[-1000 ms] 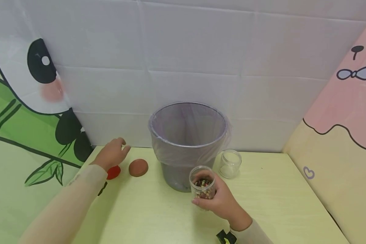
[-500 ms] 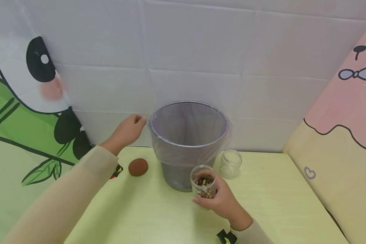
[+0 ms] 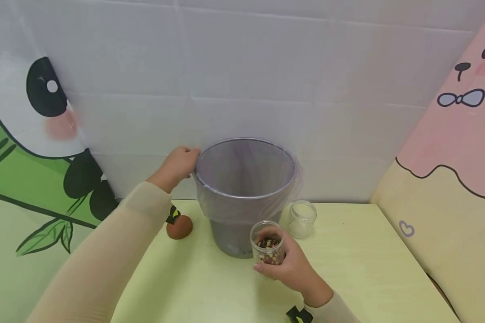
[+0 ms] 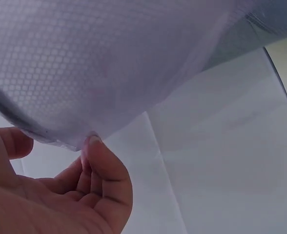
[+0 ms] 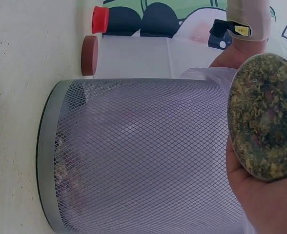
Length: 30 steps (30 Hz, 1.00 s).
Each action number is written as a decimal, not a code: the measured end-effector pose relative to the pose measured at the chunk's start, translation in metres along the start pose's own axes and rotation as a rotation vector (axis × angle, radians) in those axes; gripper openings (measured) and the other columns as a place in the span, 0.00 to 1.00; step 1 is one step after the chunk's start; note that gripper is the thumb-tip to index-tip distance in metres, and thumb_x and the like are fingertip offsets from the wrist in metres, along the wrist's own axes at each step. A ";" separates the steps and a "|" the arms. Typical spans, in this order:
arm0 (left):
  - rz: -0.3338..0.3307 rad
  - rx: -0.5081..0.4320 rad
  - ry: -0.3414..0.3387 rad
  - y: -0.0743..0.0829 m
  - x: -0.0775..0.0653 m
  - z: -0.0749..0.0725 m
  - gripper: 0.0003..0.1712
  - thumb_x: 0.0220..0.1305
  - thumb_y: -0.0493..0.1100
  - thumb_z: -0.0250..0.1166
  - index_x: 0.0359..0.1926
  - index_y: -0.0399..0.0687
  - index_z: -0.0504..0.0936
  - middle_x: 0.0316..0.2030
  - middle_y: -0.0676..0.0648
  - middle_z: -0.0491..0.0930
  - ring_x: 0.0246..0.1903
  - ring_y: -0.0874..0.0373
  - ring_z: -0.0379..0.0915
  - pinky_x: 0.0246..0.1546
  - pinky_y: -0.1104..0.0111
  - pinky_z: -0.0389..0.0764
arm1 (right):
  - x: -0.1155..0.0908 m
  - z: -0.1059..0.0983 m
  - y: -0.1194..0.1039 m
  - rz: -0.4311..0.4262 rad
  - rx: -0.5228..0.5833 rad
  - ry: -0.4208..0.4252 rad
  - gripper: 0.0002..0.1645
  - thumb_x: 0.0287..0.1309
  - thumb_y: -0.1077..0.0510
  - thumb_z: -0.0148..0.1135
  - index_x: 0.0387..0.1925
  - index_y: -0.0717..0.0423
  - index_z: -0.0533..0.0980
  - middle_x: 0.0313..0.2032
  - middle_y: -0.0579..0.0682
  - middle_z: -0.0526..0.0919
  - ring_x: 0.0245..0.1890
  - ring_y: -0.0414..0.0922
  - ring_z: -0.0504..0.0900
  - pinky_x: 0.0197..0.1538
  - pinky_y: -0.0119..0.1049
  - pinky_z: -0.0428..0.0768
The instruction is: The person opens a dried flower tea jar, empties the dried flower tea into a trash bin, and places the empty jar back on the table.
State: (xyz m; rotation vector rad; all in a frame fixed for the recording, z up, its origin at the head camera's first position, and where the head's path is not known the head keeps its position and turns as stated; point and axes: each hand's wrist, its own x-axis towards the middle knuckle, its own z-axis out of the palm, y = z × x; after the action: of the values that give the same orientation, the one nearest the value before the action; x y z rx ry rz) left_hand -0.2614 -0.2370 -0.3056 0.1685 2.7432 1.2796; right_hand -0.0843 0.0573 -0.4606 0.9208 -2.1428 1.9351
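In the head view, my left hand (image 3: 177, 163) is at the left rim of a grey mesh waste bin (image 3: 231, 235) lined with a thin clear bag (image 3: 234, 207). The left wrist view shows curled fingers (image 4: 107, 168) and thumb on either side of the bin's lined edge, pinching it. My right hand (image 3: 293, 267) grips a clear jar (image 3: 267, 256) in front of the bin, mouth up and lidless. Dried multicoloured bits, like flower tea, part-fill it. From below, the right wrist view shows yellowish-brown bits (image 5: 265, 117) against the jar's base.
An empty clear jar (image 3: 302, 220) stands on the pale yellow table (image 3: 359, 260) right of the bin. Left of it lies a brown round lid (image 3: 180, 228), partly covered by the wrist strap. A red lid (image 5: 100, 19) lies beyond it. A white wall sheet (image 3: 242, 67) rises behind.
My left hand has moved right and up from above the red lid to the bin's left rim, which it now grips. The right hand and filled jar stay nearly still.
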 end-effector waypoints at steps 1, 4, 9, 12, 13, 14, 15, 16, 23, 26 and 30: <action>-0.007 -0.030 -0.003 -0.001 0.002 0.002 0.34 0.78 0.60 0.41 0.65 0.36 0.69 0.57 0.39 0.71 0.51 0.46 0.72 0.51 0.54 0.78 | -0.001 0.000 0.000 -0.002 -0.003 0.000 0.33 0.55 0.69 0.74 0.60 0.57 0.71 0.52 0.60 0.76 0.45 0.44 0.78 0.42 0.35 0.83; -0.021 -0.097 0.001 -0.001 0.008 0.009 0.21 0.74 0.53 0.46 0.44 0.40 0.74 0.42 0.43 0.72 0.36 0.53 0.71 0.37 0.64 0.78 | -0.001 0.000 0.001 -0.010 -0.009 0.005 0.33 0.54 0.70 0.74 0.60 0.57 0.71 0.52 0.61 0.76 0.44 0.44 0.78 0.41 0.35 0.83; -0.020 -0.102 0.004 0.003 0.013 0.020 0.09 0.67 0.41 0.47 0.29 0.47 0.64 0.27 0.48 0.65 0.18 0.61 0.57 0.21 0.69 0.65 | -0.001 -0.001 0.002 -0.003 -0.008 0.011 0.33 0.54 0.70 0.74 0.60 0.58 0.71 0.52 0.61 0.76 0.44 0.43 0.77 0.41 0.35 0.83; -0.011 -0.086 0.005 0.003 0.014 0.023 0.07 0.66 0.37 0.44 0.29 0.46 0.62 0.26 0.48 0.65 0.15 0.63 0.54 0.17 0.70 0.61 | 0.000 0.000 0.002 -0.001 -0.014 0.013 0.33 0.54 0.70 0.74 0.60 0.58 0.71 0.52 0.61 0.76 0.44 0.44 0.78 0.41 0.35 0.83; -0.008 -0.080 0.009 0.002 0.014 0.023 0.05 0.66 0.36 0.43 0.32 0.42 0.63 0.29 0.46 0.66 0.16 0.62 0.55 0.17 0.70 0.62 | 0.000 0.000 0.002 -0.001 -0.018 0.015 0.33 0.54 0.70 0.74 0.59 0.58 0.71 0.52 0.61 0.76 0.45 0.44 0.78 0.41 0.36 0.83; -0.004 -0.065 0.014 0.002 0.015 0.024 0.06 0.66 0.36 0.43 0.35 0.39 0.65 0.30 0.45 0.67 0.18 0.60 0.57 0.18 0.69 0.63 | 0.000 0.000 0.002 0.004 -0.022 0.019 0.33 0.54 0.69 0.75 0.59 0.57 0.71 0.52 0.61 0.77 0.45 0.44 0.78 0.42 0.36 0.83; 0.002 -0.040 0.022 0.002 0.015 0.023 0.08 0.67 0.37 0.43 0.38 0.36 0.67 0.33 0.43 0.68 0.20 0.58 0.60 0.20 0.67 0.65 | 0.000 0.000 0.002 0.006 -0.025 0.022 0.33 0.53 0.69 0.75 0.59 0.56 0.71 0.52 0.60 0.77 0.45 0.45 0.78 0.41 0.36 0.83; 0.009 -0.009 0.030 0.002 0.015 0.023 0.12 0.67 0.37 0.43 0.43 0.33 0.68 0.36 0.41 0.69 0.24 0.55 0.63 0.23 0.66 0.68 | 0.000 0.000 0.001 0.010 -0.028 0.025 0.33 0.53 0.69 0.75 0.59 0.56 0.72 0.52 0.59 0.77 0.44 0.45 0.78 0.41 0.36 0.84; 0.047 0.194 0.094 0.004 0.013 0.022 0.22 0.66 0.39 0.44 0.53 0.26 0.70 0.46 0.35 0.72 0.43 0.41 0.68 0.45 0.53 0.74 | 0.002 0.001 -0.001 0.031 -0.015 0.033 0.33 0.53 0.69 0.75 0.59 0.55 0.72 0.52 0.59 0.76 0.42 0.45 0.77 0.38 0.36 0.83; 0.037 0.197 0.097 0.004 0.013 0.022 0.23 0.66 0.39 0.44 0.55 0.25 0.70 0.47 0.34 0.73 0.43 0.42 0.69 0.46 0.52 0.75 | 0.002 0.000 0.000 0.037 -0.025 0.032 0.33 0.53 0.68 0.75 0.59 0.56 0.72 0.52 0.59 0.76 0.41 0.44 0.77 0.36 0.36 0.83; 0.032 0.191 0.093 0.005 0.012 0.022 0.26 0.67 0.38 0.44 0.59 0.23 0.68 0.50 0.33 0.73 0.45 0.41 0.69 0.49 0.51 0.75 | 0.001 -0.003 0.000 0.038 -0.034 0.043 0.33 0.54 0.68 0.75 0.59 0.58 0.71 0.52 0.60 0.76 0.40 0.45 0.77 0.34 0.37 0.84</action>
State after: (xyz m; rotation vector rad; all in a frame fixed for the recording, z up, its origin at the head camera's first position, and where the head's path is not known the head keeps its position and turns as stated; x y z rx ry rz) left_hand -0.2699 -0.2150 -0.3165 0.1737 2.9523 1.0555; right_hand -0.0860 0.0600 -0.4599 0.8306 -2.1777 1.9114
